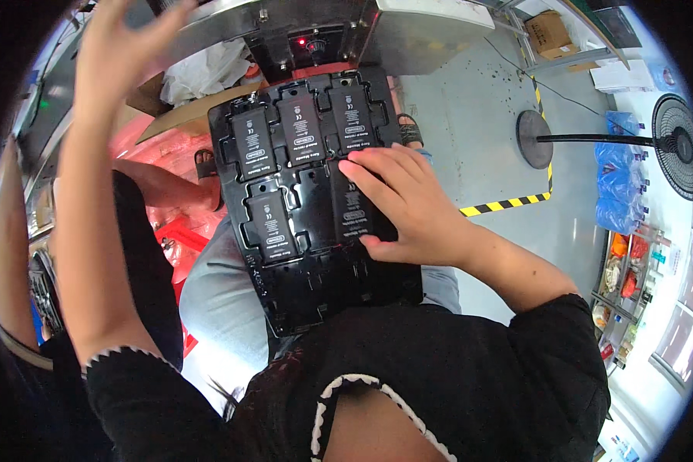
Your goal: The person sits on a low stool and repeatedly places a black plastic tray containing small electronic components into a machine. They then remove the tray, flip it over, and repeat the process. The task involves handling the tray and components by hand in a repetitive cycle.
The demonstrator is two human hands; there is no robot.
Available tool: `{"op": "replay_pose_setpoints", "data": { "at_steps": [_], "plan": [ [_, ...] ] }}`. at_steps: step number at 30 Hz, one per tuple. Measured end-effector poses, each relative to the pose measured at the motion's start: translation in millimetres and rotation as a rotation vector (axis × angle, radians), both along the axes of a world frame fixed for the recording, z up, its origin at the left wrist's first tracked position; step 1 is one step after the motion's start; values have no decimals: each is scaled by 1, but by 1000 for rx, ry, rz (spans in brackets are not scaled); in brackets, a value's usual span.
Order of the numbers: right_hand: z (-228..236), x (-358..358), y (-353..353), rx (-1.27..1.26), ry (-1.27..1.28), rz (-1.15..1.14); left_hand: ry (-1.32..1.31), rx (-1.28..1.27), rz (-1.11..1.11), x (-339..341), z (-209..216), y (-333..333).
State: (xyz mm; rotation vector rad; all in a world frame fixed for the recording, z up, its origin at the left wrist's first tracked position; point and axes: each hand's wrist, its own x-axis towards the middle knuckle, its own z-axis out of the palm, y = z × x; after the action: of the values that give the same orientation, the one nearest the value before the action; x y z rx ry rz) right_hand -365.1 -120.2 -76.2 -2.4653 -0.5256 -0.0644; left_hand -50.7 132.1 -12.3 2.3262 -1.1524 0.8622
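A black moulded tray (323, 289) lies across my lap with several flat black batteries in its pockets. Three of them form the far row: a left battery (252, 142), a middle battery (300, 131) and a right battery (352, 115). Another battery (271, 227) sits in the near row at the left. My right hand (412, 204) spans the battery (350, 208) at the near row's right, fingertips at its far end and thumb at its near end. Raised at the upper left, my left hand (131, 50) is blurred and partly cut off, thumb and fingers apart, nothing visible in it.
A metal bench (231, 27) with a red light runs along the far side. White plastic bags (208, 73) and cardboard lie below it. Another person's arm (15, 246) shows at far left. A black fan (677, 146), blue bundles and a stocked shelf (624, 277) stand at right.
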Motion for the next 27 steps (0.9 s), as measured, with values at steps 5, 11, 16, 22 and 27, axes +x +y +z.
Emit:
{"op": "replay_pose_setpoints", "data": {
  "at_steps": [5,11,16,22,27],
  "plan": [
    [-4,-8,-8,-120,-64,-91,451,327,-357,-200,-29,-32],
    [-8,-23,-20,-423,92,-68,592,418,-225,-258,-84,-25],
    [-17,-36,-15,-399,78,-77,579,392,-169,-282,-104,-27],
    [-19,-6,-19,-105,-237,-151,802,164,-202,-263,-92,-36],
    [45,87,-17,-24,-690,-187,775,58,-219,-257,-110,-35]
  ]
}}
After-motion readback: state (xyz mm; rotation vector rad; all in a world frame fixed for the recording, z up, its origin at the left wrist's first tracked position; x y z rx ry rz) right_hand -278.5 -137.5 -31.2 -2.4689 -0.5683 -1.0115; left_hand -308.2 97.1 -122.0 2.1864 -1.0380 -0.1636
